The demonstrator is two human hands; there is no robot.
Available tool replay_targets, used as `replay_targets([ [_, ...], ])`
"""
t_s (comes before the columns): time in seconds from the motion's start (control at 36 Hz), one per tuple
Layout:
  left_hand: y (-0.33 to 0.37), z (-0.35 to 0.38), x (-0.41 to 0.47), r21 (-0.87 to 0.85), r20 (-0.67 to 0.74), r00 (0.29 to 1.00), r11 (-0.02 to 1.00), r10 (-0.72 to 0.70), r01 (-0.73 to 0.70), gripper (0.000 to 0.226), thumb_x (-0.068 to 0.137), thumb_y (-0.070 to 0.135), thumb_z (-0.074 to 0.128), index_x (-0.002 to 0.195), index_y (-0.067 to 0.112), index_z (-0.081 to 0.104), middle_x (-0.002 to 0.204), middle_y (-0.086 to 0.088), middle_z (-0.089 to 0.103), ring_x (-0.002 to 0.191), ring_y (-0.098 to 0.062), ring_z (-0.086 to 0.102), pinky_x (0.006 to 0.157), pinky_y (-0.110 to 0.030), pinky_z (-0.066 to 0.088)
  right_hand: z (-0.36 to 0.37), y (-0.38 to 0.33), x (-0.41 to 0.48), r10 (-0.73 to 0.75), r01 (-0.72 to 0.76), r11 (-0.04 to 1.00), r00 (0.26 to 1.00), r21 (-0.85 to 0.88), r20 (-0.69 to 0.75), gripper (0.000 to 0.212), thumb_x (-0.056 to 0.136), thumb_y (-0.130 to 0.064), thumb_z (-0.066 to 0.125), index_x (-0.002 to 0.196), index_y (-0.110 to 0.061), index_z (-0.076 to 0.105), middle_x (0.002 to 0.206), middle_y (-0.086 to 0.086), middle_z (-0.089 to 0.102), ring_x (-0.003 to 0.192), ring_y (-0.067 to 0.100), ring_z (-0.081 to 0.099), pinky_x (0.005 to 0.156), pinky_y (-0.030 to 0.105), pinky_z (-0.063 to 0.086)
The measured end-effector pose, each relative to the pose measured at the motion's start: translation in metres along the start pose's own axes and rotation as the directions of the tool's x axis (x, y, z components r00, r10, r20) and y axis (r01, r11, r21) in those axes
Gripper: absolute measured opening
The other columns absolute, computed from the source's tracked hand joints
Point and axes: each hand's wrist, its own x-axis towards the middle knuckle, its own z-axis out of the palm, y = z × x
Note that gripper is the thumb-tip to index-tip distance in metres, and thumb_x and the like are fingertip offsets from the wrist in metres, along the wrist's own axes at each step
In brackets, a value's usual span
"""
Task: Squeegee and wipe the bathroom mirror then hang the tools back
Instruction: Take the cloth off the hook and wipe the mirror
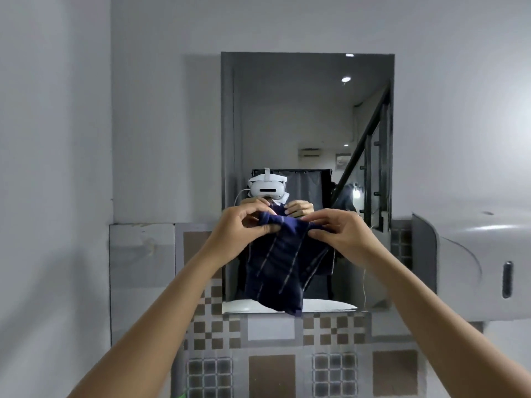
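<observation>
A rectangular wall mirror (307,116) hangs straight ahead and reflects a person with a white headset. In front of its lower half I hold up a dark blue cloth (283,268) with thin pale stripes. My left hand (244,228) pinches the cloth's top left edge. My right hand (342,231) pinches the top right edge. The cloth hangs down loosely between them, its bottom reaching the mirror's lower edge. No squeegee is in view.
A white wall-mounted dispenser (474,268) sticks out at the right, close to the mirror's edge. Patterned brown and grey tiles (273,340) cover the wall below the mirror. A plain white wall (54,168) stands at the left.
</observation>
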Motion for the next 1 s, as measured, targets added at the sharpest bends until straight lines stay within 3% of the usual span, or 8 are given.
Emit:
replay_targets([
  [0.19,-0.014,-0.011,0.051,-0.027,-0.062,0.995,0.996,-0.082,0.081,0.028,0.076,0.025,0.072,0.101,0.014,0.068,0.107,-0.001,0.069,0.103,-0.016,0.063,0.096,-0.04,0.048,-0.022,-0.008,0.072,-0.088,0.087,0.976,0.996,-0.198,0.001,0.026,0.08,-0.003,0.068,0.099,-0.02,0.073,0.095,-0.012,0.069,0.086,-0.011,0.062,0.08,0.005,0.046],
  [0.36,0.004,-0.032,0.13,0.079,-0.279,0.96,0.997,0.011,0.012,0.013,0.077,0.02,0.072,0.09,0.015,0.07,0.082,0.004,0.071,0.077,-0.008,0.065,0.073,-0.017,0.051,-0.033,-0.034,0.147,-0.213,0.158,0.955,0.954,-0.25,-0.21,0.024,0.08,0.001,0.067,0.096,-0.015,0.075,0.087,-0.007,0.07,0.078,-0.003,0.062,0.071,-0.004,0.043],
  [0.5,0.009,-0.046,0.191,0.189,-0.426,0.896,0.981,0.126,-0.048,0.014,0.075,0.02,0.075,0.084,0.011,0.07,0.077,0.003,0.069,0.071,-0.006,0.063,0.067,-0.012,0.049,-0.036,-0.048,0.196,-0.288,0.185,0.938,0.887,-0.293,-0.362,0.024,0.082,0.001,0.063,0.097,-0.013,0.074,0.094,0.0,0.072,0.085,0.007,0.062,0.07,-0.007,0.039],
  [0.69,0.008,-0.045,0.231,0.361,-0.487,0.828,0.927,0.279,-0.099,0.013,0.074,0.016,0.074,0.083,0.007,0.071,0.076,-0.002,0.069,0.068,-0.012,0.06,0.062,-0.013,0.044,-0.026,-0.052,0.218,-0.324,0.161,0.935,0.753,-0.316,-0.573,0.031,0.087,0.002,0.055,0.115,-0.007,0.065,0.118,0.008,0.067,0.102,0.01,0.059,0.079,-0.006,0.032],
  [0.78,0.003,-0.042,0.234,0.34,-0.505,0.822,0.936,0.262,-0.09,0.011,0.074,0.014,0.073,0.081,0.006,0.071,0.076,-0.004,0.07,0.068,-0.013,0.06,0.061,-0.015,0.044,-0.005,-0.054,0.206,-0.403,0.253,0.912,0.691,-0.323,-0.599,0.032,0.09,-0.002,0.052,0.121,-0.008,0.062,0.127,0.007,0.062,0.094,0.013,0.063,0.091,0.02,0.048],
  [0.83,-0.001,-0.041,0.233,0.329,-0.519,0.82,0.942,0.243,-0.071,0.01,0.074,0.014,0.072,0.079,0.006,0.071,0.075,-0.007,0.07,0.068,-0.015,0.06,0.061,-0.02,0.045,0.014,-0.05,0.199,-0.393,0.277,0.918,0.729,-0.284,-0.56,0.033,0.093,-0.007,0.049,0.125,-0.008,0.058,0.131,0.007,0.058,0.105,0.013,0.062,0.099,0.026,0.044],
  [0.92,-0.004,-0.042,0.23,0.311,-0.534,0.816,0.949,0.224,-0.057,0.014,0.076,0.017,0.073,0.082,0.005,0.07,0.077,-0.004,0.069,0.069,-0.012,0.06,0.058,-0.009,0.042,0.034,-0.037,0.199,-0.237,0.166,0.967,0.863,-0.194,-0.447,0.041,0.099,-0.018,0.039,0.14,-0.014,0.041,0.149,0.003,0.038,0.14,0.012,0.028,0.115,0.024,0.021],
  [1.0,-0.007,-0.047,0.225,0.3,-0.489,0.851,0.953,0.192,-0.043,0.018,0.076,0.02,0.073,0.087,0.007,0.069,0.08,0.0,0.067,0.072,-0.009,0.059,0.061,-0.003,0.041,0.04,-0.022,0.204,-0.284,0.169,0.939,0.873,-0.301,-0.397,0.048,0.1,-0.025,0.033,0.147,-0.018,0.026,0.157,0.0,0.02,0.145,0.008,0.009,0.119,0.026,0.005],
])
